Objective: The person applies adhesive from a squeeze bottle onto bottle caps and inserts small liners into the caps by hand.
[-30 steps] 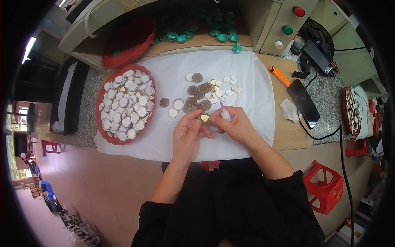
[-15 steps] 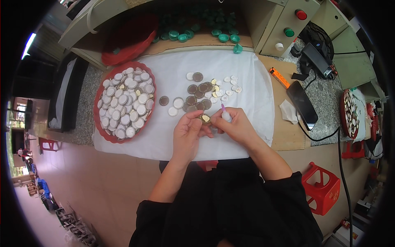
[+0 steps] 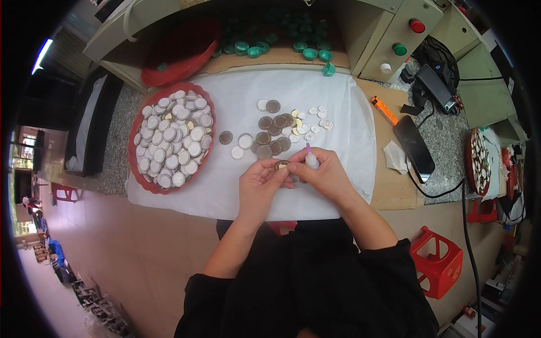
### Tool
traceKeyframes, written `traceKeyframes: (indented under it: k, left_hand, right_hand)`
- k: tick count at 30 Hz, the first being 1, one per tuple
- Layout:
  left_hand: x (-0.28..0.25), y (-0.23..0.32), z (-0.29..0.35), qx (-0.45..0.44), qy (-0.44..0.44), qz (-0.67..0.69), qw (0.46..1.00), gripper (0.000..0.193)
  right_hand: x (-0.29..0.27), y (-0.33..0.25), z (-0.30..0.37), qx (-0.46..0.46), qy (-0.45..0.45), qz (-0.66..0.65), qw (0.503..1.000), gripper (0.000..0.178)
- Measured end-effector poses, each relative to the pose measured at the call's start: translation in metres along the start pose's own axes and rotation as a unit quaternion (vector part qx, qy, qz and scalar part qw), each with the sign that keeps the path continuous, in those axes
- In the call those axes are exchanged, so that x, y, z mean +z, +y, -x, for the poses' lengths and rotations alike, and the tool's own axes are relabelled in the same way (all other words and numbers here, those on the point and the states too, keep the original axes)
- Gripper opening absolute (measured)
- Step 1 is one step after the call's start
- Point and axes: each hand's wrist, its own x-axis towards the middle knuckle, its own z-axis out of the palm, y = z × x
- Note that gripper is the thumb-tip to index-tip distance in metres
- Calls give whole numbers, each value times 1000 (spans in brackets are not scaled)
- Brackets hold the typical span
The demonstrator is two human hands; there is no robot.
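My left hand [image 3: 260,185] pinches the edge of a small dark round disc [image 3: 280,163] with a scalloped rim and a gold-coloured piece on its face. The fingers of my right hand [image 3: 328,178] meet it there, pressed at the gold piece. Tucked in that same right hand is a small white squeeze bottle [image 3: 311,160] with a purple nozzle pointing up. Just beyond my hands lie several brown scalloped discs [image 3: 280,121], two pale discs [image 3: 238,152] and a scatter of small white and gold pieces [image 3: 313,129] on a white sheet [image 3: 225,194].
A red scalloped tray [image 3: 133,160] heaped with whitish discs stands at the left. Green cups [image 3: 309,54] and another red tray [image 3: 183,50] sit under the shelf. To the right are a phone [image 3: 414,147], an orange box [image 3: 384,110], crumpled tissue [image 3: 396,158] and a red stool [image 3: 437,262].
The disc has tilted in my fingers, and my right fingers have closed in over its gold piece. The whole view has shifted slightly.
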Motion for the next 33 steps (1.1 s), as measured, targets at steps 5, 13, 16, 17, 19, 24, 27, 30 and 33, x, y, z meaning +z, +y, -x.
traceKeyframes:
  k: [5, 13, 16, 17, 19, 24, 27, 30, 33]
  left_hand:
    - [0, -1, -6, -18, -32, -11, 999, 12]
    - [-11, 12, 3, 8, 2, -32, 999, 14]
    - [-17, 5, -2, -47, -64, -43, 996, 17]
    - [-14, -4, -4, -24, -89, -2, 996, 14]
    - [2, -14, -10, -9, -99, 27, 995, 13]
    - [-2, -4, 5, 13, -60, 21, 998, 11]
    - [-3, -10, -3, 39, -75, 21, 996, 10]
    - [-1, -8, -1, 31, -61, 26, 997, 9]
    - [3, -4, -4, 41, -50, 34, 997, 9]
  right_hand:
    - [-8, 4, -4, -14, -8, 29, 999, 12]
    - [12, 8, -12, -46, 10, 80, 996, 9]
    - [8, 22, -9, -39, 52, 77, 995, 11]
    - [7, 16, -4, -34, 58, 100, 993, 10]
    - [-12, 21, 1, -42, 76, 77, 993, 9]
    - [8, 13, 4, -24, 30, 11, 999, 5]
    - [1, 15, -1, -31, 20, 25, 999, 5]
    - [7, 10, -2, -26, 18, 5, 999, 6]
    - [3, 11, -6, -25, 36, 8, 999, 7]
